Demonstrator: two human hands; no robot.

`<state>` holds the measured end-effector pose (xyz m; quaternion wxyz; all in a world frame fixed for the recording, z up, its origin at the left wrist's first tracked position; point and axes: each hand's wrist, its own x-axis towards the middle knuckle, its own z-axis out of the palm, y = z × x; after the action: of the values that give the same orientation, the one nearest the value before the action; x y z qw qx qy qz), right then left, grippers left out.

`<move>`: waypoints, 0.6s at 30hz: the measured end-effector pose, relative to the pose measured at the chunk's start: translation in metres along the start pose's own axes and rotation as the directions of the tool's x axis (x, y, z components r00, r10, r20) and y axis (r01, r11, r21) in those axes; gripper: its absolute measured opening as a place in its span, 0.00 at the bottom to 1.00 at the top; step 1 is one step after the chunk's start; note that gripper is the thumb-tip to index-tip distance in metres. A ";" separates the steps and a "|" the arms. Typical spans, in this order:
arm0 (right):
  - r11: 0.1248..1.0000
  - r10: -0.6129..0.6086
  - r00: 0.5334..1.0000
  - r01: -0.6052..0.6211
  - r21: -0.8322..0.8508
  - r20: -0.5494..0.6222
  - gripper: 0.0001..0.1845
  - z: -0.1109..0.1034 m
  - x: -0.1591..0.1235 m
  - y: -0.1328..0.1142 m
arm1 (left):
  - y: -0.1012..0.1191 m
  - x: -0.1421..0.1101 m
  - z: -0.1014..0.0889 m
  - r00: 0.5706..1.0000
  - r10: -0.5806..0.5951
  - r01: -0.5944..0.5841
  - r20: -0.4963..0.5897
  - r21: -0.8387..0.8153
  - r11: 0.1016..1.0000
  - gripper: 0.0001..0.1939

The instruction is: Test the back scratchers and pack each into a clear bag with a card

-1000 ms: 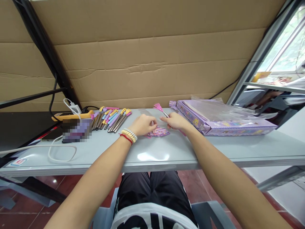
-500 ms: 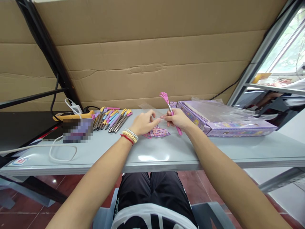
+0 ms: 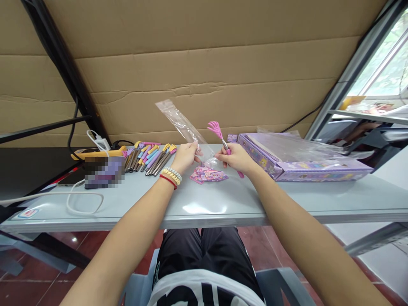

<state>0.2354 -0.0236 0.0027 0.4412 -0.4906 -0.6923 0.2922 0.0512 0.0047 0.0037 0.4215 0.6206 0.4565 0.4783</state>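
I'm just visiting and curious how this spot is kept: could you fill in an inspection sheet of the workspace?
Surface: glossy pale-grey desk, glare near its front edge.
Work items: long clear plastic bag; pink hand-shaped stick with metal shaft; pink-and-purple printed cards; multicoloured sticks with metal shafts, piled at left.
Clutter: yellow-edged flat device; clear plastic film over purple patterned box.
Hands: left hand, fingers gripping the bag; right hand, fingers around the pink stick; whether they touch the bag is unclear.
Cables: white cable looping at left; black cable hanging behind.
Surroundings: brown cardboard panel; red tiled floor.
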 end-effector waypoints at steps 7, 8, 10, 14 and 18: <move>0.832 -0.188 0.981 0.181 -0.524 0.042 0.17 0.004 0.002 0.006 | 0.005 0.002 -0.006 0.986 -0.064 0.021 -0.156 -0.259 0.966 0.18; 0.829 -0.187 0.981 0.187 -0.527 0.054 0.17 0.004 0.003 0.006 | 0.005 0.003 -0.007 0.984 -0.070 0.019 -0.167 -0.289 0.957 0.18; 0.829 -0.180 0.982 0.185 -0.527 0.060 0.18 0.004 0.003 0.007 | 0.005 0.004 -0.008 0.980 -0.079 0.012 -0.183 -0.342 0.940 0.18; 0.824 -0.138 0.987 0.159 -0.544 0.079 0.19 0.002 0.003 0.009 | 0.006 0.005 -0.010 0.972 -0.095 -0.007 -0.214 -0.430 0.903 0.15; 0.816 -0.124 0.988 0.156 -0.557 0.095 0.18 0.002 0.003 0.008 | 0.007 0.006 -0.012 0.961 -0.125 -0.011 -0.247 -0.484 0.875 0.13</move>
<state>0.2367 -0.0180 -0.0042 0.2782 -0.5385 -0.7934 0.0555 0.0412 0.0100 0.0141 0.5102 0.4112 0.3948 0.6440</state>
